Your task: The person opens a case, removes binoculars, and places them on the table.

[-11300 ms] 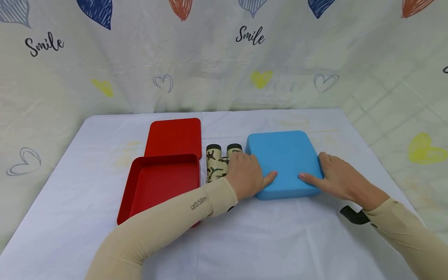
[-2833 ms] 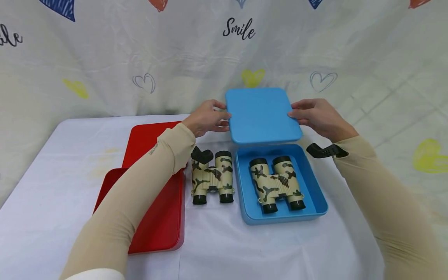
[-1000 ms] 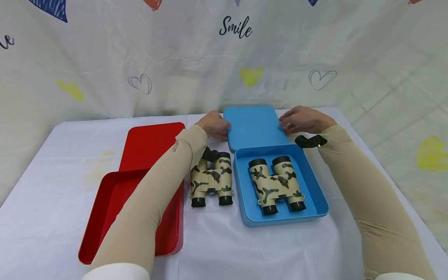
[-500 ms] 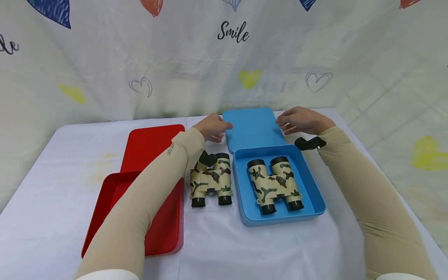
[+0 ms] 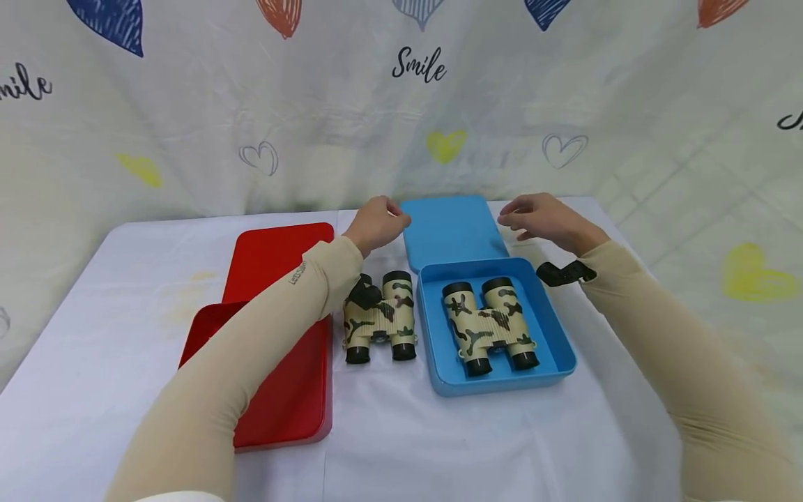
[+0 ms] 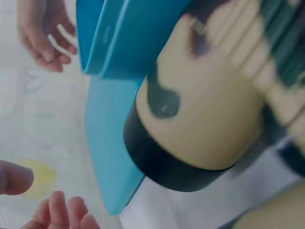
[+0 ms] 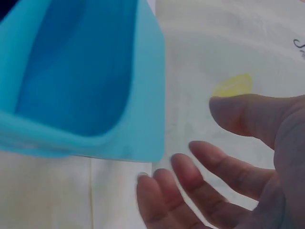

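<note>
A blue lid (image 5: 453, 233) lies flat at the back of the table, its front edge against the blue box (image 5: 560, 341). My left hand (image 5: 378, 224) is at the lid's left edge, thumb and fingers apart in the left wrist view, holding nothing. Off the lid's right edge, my right hand (image 5: 547, 222) has its fingers loosely bent around air. Inside the blue box lies a pair of camouflage binoculars (image 5: 492, 328). A second pair of camouflage binoculars (image 5: 380, 321) lies on the table left of the box, partly hidden by the black strap at my left wrist.
A red box (image 5: 291, 390) stands on the left, mostly covered by my left forearm. Behind it lies a red lid (image 5: 276, 254). White cloth covers the table (image 5: 401, 446), and a printed curtain (image 5: 351, 104) hangs behind its back edge.
Earlier the blue box was closed; its lid was lifted off, carried back and laid down behind the box. In the last second both hands have let go and drawn slightly away from the lid.
</note>
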Available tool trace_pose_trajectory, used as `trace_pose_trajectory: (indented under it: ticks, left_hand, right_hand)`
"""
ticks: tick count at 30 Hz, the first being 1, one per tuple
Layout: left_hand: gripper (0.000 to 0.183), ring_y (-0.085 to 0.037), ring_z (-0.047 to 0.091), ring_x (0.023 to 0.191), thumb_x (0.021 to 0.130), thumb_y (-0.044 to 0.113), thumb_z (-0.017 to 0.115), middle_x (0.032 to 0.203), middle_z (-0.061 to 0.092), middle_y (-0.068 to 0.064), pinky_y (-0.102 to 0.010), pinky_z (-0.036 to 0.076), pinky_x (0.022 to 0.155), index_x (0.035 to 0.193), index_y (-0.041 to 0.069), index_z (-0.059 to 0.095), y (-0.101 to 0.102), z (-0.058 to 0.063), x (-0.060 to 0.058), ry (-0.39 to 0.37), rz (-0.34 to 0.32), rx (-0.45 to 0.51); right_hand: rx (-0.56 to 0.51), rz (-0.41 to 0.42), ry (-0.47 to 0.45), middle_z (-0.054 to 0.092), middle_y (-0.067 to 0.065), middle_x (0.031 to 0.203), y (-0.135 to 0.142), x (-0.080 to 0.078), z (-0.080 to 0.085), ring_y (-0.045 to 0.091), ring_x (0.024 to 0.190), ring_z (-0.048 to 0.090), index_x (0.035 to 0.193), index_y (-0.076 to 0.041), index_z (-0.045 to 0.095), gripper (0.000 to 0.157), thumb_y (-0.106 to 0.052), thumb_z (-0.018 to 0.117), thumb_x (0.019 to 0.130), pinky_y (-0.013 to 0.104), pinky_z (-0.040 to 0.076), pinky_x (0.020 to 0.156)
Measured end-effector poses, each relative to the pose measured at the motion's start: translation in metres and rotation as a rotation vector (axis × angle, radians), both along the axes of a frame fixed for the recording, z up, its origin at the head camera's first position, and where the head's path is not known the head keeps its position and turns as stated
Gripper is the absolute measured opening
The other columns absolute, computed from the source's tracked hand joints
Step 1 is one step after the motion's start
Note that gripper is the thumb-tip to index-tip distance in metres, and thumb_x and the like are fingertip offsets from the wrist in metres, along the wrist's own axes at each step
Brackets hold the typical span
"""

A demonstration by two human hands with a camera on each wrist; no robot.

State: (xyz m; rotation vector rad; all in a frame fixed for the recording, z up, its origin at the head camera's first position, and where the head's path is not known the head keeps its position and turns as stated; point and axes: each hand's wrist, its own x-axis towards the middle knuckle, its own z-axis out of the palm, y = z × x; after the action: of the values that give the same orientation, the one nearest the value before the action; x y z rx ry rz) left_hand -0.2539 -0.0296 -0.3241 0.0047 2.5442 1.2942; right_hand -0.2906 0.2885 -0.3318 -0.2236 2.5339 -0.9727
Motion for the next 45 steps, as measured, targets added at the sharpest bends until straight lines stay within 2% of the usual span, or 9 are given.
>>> trace_pose_trajectory:
  ticks: [4, 10, 15, 20, 24, 29, 34, 40, 45]
  left_hand:
    - [0.034, -0.028, 0.059, 0.119, 0.105, 0.030, 0.055, 0.139, 0.061, -0.012, -0.044, 0.054, 0.101, 0.130, 0.008, 0.055, 0.003, 0.002, 0.010, 0.039, -0.007, 0.016]
    - [0.031, -0.027, 0.060, 0.116, 0.104, 0.031, 0.054, 0.134, 0.063, -0.011, -0.044, 0.055, 0.098, 0.127, 0.010, 0.055, 0.009, 0.002, 0.024, 0.075, -0.023, 0.015]
    - [0.032, -0.026, 0.061, 0.115, 0.104, 0.032, 0.054, 0.131, 0.064, -0.011, -0.043, 0.055, 0.098, 0.127, 0.009, 0.055, 0.011, -0.003, 0.034, 0.092, -0.090, -0.058]
    - [0.035, -0.025, 0.061, 0.109, 0.103, 0.030, 0.055, 0.122, 0.063, -0.010, -0.041, 0.055, 0.092, 0.129, 0.006, 0.052, 0.011, -0.004, 0.049, 0.093, -0.146, -0.092]
    - [0.037, -0.022, 0.063, 0.099, 0.102, 0.030, 0.057, 0.116, 0.064, -0.009, -0.036, 0.055, 0.085, 0.129, 0.005, 0.052, 0.011, -0.001, 0.061, 0.102, -0.187, -0.133]
    - [0.035, -0.020, 0.063, 0.075, 0.101, 0.029, 0.058, 0.096, 0.068, -0.011, -0.029, 0.053, 0.068, 0.126, 0.004, 0.052, 0.011, 0.001, 0.072, 0.167, -0.235, -0.231]
    - [0.036, -0.019, 0.061, 0.068, 0.100, 0.031, 0.061, 0.093, 0.066, -0.011, -0.025, 0.050, 0.059, 0.121, 0.002, 0.055, 0.010, -0.001, 0.080, 0.220, -0.275, -0.352]
    - [0.036, -0.020, 0.061, 0.075, 0.100, 0.040, 0.061, 0.089, 0.062, -0.011, -0.032, 0.052, 0.064, 0.107, 0.005, 0.057, 0.013, -0.006, 0.090, 0.301, -0.339, -0.558]
    - [0.037, -0.021, 0.062, 0.077, 0.100, 0.043, 0.060, 0.088, 0.062, -0.009, -0.036, 0.052, 0.070, 0.104, 0.007, 0.058, 0.014, -0.011, 0.099, 0.368, -0.382, -0.654]
  right_hand:
    - [0.039, -0.017, 0.088, 0.054, 0.023, 0.147, 0.002, 0.009, 0.003, 0.044, 0.127, 0.058, 0.145, -0.004, 0.050, 0.058, -0.047, 0.051, 0.106, 0.061, 0.046, 0.110]
    - [0.025, -0.028, 0.160, 0.059, 0.020, 0.143, 0.004, 0.019, 0.008, 0.040, 0.117, 0.063, 0.140, -0.008, 0.056, 0.054, -0.049, 0.052, 0.106, 0.059, 0.048, 0.104]
    - [0.029, -0.019, 0.212, 0.063, 0.018, 0.139, 0.002, 0.027, 0.010, 0.036, 0.113, 0.064, 0.137, -0.010, 0.058, 0.052, -0.050, 0.053, 0.105, 0.055, 0.052, 0.100]
    - [0.041, 0.015, 0.272, 0.066, 0.018, 0.133, 0.001, 0.039, 0.011, 0.035, 0.111, 0.067, 0.134, -0.009, 0.061, 0.049, -0.048, 0.056, 0.104, 0.044, 0.055, 0.093]
    - [0.062, 0.038, 0.299, 0.068, 0.017, 0.131, 0.002, 0.050, 0.010, 0.034, 0.114, 0.066, 0.132, -0.010, 0.063, 0.047, -0.048, 0.057, 0.104, 0.048, 0.055, 0.095]
    - [0.065, 0.075, 0.335, 0.070, 0.015, 0.127, 0.001, 0.067, 0.010, 0.032, 0.117, 0.065, 0.128, -0.010, 0.066, 0.038, -0.039, 0.060, 0.104, 0.056, 0.053, 0.101]
    - [0.072, 0.165, 0.412, 0.072, 0.012, 0.122, -0.001, 0.085, 0.011, 0.028, 0.110, 0.067, 0.123, -0.009, 0.068, 0.030, -0.030, 0.065, 0.102, 0.049, 0.056, 0.095]
    - [0.117, 0.281, 0.532, 0.073, 0.006, 0.110, -0.003, 0.107, 0.014, 0.018, 0.099, 0.065, 0.120, -0.008, 0.069, 0.026, -0.022, 0.072, 0.098, 0.041, 0.058, 0.087]
    - [0.154, 0.340, 0.604, 0.071, 0.005, 0.105, -0.004, 0.122, 0.011, 0.017, 0.092, 0.063, 0.115, -0.009, 0.071, 0.025, -0.021, 0.077, 0.093, 0.028, 0.055, 0.074]
